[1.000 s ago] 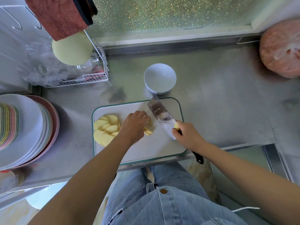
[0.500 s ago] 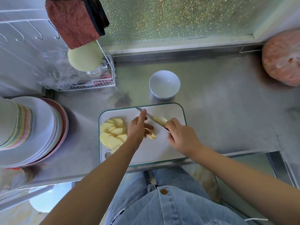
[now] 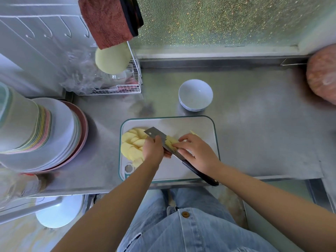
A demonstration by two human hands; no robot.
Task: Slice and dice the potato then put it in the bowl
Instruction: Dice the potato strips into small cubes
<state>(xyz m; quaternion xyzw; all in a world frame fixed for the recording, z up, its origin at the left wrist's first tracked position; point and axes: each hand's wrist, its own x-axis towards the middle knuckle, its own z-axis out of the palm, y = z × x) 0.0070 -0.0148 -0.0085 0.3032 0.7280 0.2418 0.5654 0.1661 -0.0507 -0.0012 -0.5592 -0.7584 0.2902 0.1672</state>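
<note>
A white cutting board [image 3: 200, 166] lies on the steel counter, with a pile of yellow potato slices [image 3: 131, 144] at its left end. A knife [image 3: 156, 136] lies flat and slanted over the board, its black handle pointing toward me. My left hand [image 3: 153, 151] grips the blade from the left, fingers curled over its edge. Cut potato pieces [image 3: 171, 141] sit on the blade. My right hand [image 3: 197, 151] touches them with straight fingers, the handle running beneath its palm. One small piece [image 3: 193, 132] lies behind that hand. The white bowl [image 3: 195, 94] stands empty behind the board.
Stacked plates [image 3: 60, 131] and bowls fill the left of the counter. Behind them is a wire rack [image 3: 116, 88] with a red cloth [image 3: 107, 20] hanging above. A pink round object [image 3: 321, 77] sits at the far right. The counter's front edge is right below the board.
The knife went from cutting edge-down to lying flat with potato pieces on the blade. My left hand took hold of the blade. My right hand left the handle and reached onto the pieces.
</note>
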